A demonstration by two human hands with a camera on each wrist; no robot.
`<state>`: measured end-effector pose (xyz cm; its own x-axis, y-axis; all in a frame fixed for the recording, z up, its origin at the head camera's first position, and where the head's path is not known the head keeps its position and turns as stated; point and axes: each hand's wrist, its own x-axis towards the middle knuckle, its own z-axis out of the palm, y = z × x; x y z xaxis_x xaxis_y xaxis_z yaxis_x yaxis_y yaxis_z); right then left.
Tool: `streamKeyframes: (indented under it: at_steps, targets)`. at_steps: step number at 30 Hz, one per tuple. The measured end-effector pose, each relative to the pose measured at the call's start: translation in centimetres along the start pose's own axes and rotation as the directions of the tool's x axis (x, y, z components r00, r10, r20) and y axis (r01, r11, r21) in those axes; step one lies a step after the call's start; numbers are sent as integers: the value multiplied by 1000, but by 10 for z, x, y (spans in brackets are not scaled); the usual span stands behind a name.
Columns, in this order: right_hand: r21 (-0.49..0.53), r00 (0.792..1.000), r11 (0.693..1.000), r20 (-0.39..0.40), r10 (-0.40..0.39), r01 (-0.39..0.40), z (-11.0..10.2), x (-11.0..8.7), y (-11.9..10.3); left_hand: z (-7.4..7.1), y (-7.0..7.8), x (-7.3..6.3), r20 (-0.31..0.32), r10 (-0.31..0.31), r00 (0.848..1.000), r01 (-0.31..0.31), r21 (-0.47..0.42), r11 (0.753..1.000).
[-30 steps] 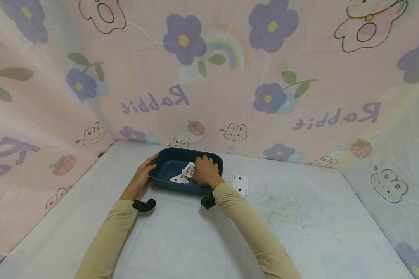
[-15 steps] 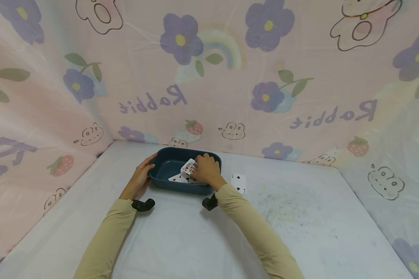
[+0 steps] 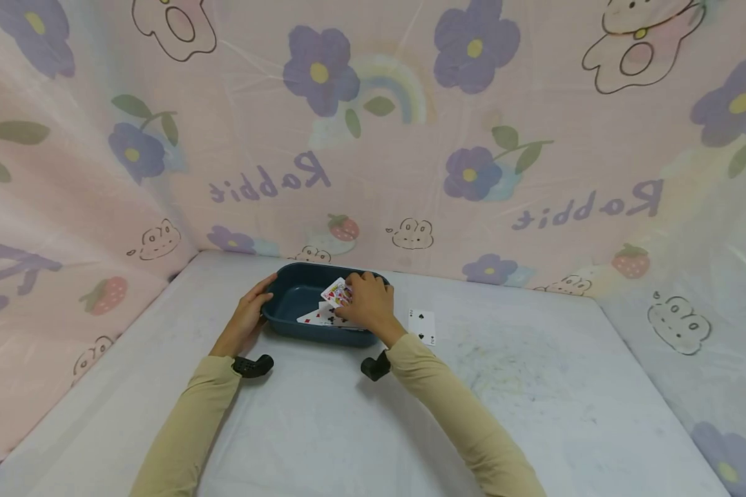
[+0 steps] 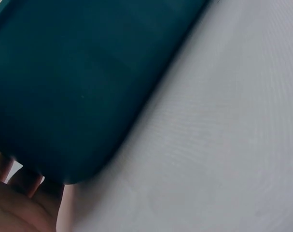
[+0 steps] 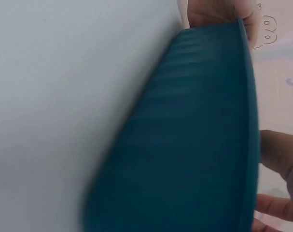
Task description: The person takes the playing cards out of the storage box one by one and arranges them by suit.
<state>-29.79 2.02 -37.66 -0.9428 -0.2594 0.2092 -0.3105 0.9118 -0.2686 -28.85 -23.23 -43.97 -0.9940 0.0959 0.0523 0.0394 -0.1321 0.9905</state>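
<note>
A dark teal plastic basin (image 3: 317,335) sits on the table with several playing cards (image 3: 309,318) lying face up along its front inside wall. My left hand (image 3: 242,321) grips the basin's left end, thumb at the rim; in the left wrist view its fingers (image 4: 23,181) press the outer wall. Inside the basin, my right hand (image 3: 373,301) pinches a face card (image 3: 332,293), held tilted above the other cards. From the right wrist view, the basin's side (image 5: 185,121) hides the cards, and only part of the right hand (image 5: 279,152) shows beyond the rim.
A two of spades (image 3: 421,326) lies face up on the white tablecloth (image 3: 323,428), right of the basin. A pink patterned cloth (image 3: 373,159) stands as a wall behind the table. Black wrist devices (image 3: 253,366) hang under both forearms.
The face card in my right hand has risen slightly and shows more of its face. My left hand keeps its grip on the basin. The head view has shifted a little.
</note>
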Motion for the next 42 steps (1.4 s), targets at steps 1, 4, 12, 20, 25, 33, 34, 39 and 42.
streamKeyframes:
  at_steps: [1,4,12,20,25,33,34,39,42]
  targets:
    - [-2,1000,1000,-5,2,-2,-1,-1,1,0,0,0,1,-1,1000,1,1,1000]
    - [27,999,1000,-35,-1,2,-4,-2,3,-1,0,1,0,-2,1000,2,1,1000]
    - [102,996,995,-91,16,-7,-13,-8,14,-1,0,1,7,9,1000,-10,16,1000]
    - [123,991,991,-113,65,-51,-19,-15,25,1,2,0,4,-5,1000,5,11,1000]
    - [156,987,986,-138,82,-61,-25,-19,34,1,2,0,8,-1,1000,1,10,1000]
    - [193,979,974,-144,145,-115,-36,-25,57,-1,2,1,-2,3,1000,-2,72,997]
    - [198,978,972,-141,154,-124,-37,-26,60,-1,2,2,-3,1,1000,-1,84,996]
    - [210,973,967,-152,176,-142,-44,-32,75,0,2,2,-5,-8,1000,8,79,997]
    - [211,968,965,-160,191,-156,-47,-35,84,-1,3,2,-10,-23,1000,24,26,999]
